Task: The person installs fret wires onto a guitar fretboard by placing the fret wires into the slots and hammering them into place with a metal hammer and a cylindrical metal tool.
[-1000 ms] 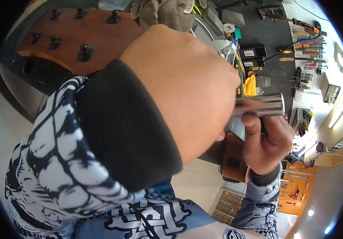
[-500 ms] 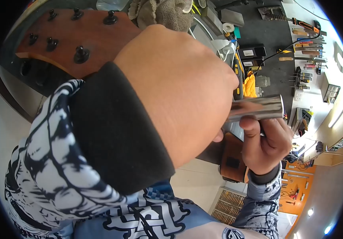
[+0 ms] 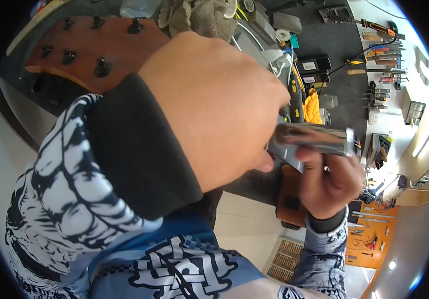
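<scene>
My left hand (image 3: 219,109) fills the middle of the view, back towards me, wrist in a black cuff. Its fingers curl away out of sight, with only the thumb tip showing below, so what they hold is hidden. Just right of it, my right hand (image 3: 331,179) grips a shiny metal cylinder (image 3: 319,138) between thumb and fingers. The cylinder lies nearly level across the view, its near end close to the left hand; both it and the right hand are blurred. Behind my left wrist lies a brown guitar headstock (image 3: 124,37) with black tuner posts.
A grey-brown towel (image 3: 199,22) lies beyond the headstock. Yellow cloth (image 3: 313,107), white cables (image 3: 281,60) and dark boxes (image 3: 314,65) are on the dark bench (image 3: 334,42). Hand tools (image 3: 386,55) line the wall at the right. A brown case-like object (image 3: 290,202) stands below the right hand.
My left hand has shifted slightly left and up. The cylinder's near end, hidden behind that hand before, now shows. My right hand still holds it and has moved a little left and down.
</scene>
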{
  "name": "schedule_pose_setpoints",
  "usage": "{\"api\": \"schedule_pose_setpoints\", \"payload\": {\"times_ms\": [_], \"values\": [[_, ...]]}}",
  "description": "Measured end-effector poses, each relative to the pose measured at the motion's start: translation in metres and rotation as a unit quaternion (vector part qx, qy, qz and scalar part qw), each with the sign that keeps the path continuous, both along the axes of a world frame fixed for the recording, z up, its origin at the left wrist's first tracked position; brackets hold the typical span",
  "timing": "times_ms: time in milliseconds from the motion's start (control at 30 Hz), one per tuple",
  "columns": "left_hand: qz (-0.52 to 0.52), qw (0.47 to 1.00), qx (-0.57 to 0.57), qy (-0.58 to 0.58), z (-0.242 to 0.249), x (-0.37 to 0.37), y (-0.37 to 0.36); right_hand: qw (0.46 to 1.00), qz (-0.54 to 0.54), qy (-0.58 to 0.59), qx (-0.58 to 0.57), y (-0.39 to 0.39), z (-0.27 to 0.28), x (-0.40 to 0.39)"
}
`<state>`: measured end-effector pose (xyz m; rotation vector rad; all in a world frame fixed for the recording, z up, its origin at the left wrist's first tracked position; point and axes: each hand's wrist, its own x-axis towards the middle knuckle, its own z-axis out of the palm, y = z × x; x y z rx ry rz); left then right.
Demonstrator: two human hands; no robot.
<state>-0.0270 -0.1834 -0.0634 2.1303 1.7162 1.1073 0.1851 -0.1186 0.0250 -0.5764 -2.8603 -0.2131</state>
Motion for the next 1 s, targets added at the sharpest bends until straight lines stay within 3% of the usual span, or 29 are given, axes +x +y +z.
{"api": "schedule_pose_setpoints", "payload": {"times_ms": [33,100,133,167,233,300,333,367,433,500,533,633,667,700,767,800,833,933,967,1000], "values": [[-0.003,1.000,-0.016,0.002,0.000,0.000,-0.001,0.997,0.012,0.067,-0.035,0.006,-0.002,0.002],[0.000,1.000,-0.008,0.001,-0.002,0.001,0.000,0.955,-0.064,0.274,-0.091,-0.006,-0.006,0.008],[0.002,1.000,0.001,0.002,-0.003,0.001,-0.001,0.928,-0.023,0.336,-0.162,-0.006,-0.020,0.001],[-0.001,1.000,-0.001,-0.001,-0.003,0.002,-0.002,0.996,0.061,0.055,-0.030,0.008,-0.011,0.008],[0.008,1.000,-0.020,0.006,0.000,0.001,-0.002,1.000,-0.017,0.009,-0.015,-0.008,-0.005,-0.003],[0.003,1.000,-0.024,0.005,0.002,0.000,-0.002,0.997,-0.030,0.046,-0.050,-0.006,0.000,-0.004],[-0.001,1.000,-0.030,-0.001,0.002,0.000,-0.001,0.996,0.038,0.070,0.037,0.001,0.003,0.002],[0.006,1.000,-0.028,-0.001,0.001,-0.002,0.000,0.982,0.023,0.179,-0.053,-0.002,-0.001,0.004],[-0.005,1.000,-0.022,-0.010,0.001,-0.001,-0.001,0.973,0.040,0.212,-0.084,0.002,-0.007,0.005],[-0.007,1.000,-0.008,-0.008,-0.001,0.000,-0.002,0.999,0.034,0.017,-0.020,0.001,-0.008,0.002],[-0.001,1.000,0.007,-0.007,-0.002,-0.001,-0.002,0.999,0.026,0.000,-0.030,0.002,0.000,-0.004],[-0.001,1.000,0.010,-0.018,-0.005,0.000,0.001,0.987,-0.010,0.158,-0.011,0.001,-0.001,0.004],[0.006,1.000,0.011,-0.019,-0.004,-0.003,0.002,0.953,-0.033,0.289,-0.091,-0.007,-0.008,0.000],[-0.002,1.000,-0.009,-0.016,0.000,-0.004,0.001,0.953,-0.034,0.288,-0.092,-0.005,-0.010,0.000],[-0.018,0.999,-0.026,-0.010,0.004,-0.002,-0.001,0.999,0.024,0.041,0.001,-0.001,-0.013,0.001],[-0.013,0.999,-0.028,-0.006,0.005,-0.002,-0.002,1.000,0.000,0.008,0.013,-0.004,-0.003,-0.004],[-0.009,0.999,-0.034,0.001,0.004,-0.003,-0.003,0.999,0.043,0.021,0.006,0.004,-0.001,-0.001],[-0.004,1.000,-0.008,-0.007,-0.001,-0.002,-0.002,0.957,-0.037,0.268,-0.102,-0.005,-0.014,0.001],[-0.007,1.000,-0.009,-0.009,-0.001,-0.001,-0.003,0.998,0.058,-0.007,0.020,0.002,-0.005,0.002],[-0.014,1.000,-0.014,-0.013,-0.001,-0.001,-0.004,0.999,0.044,-0.007,0.006,0.001,0.000,-0.001]]}}
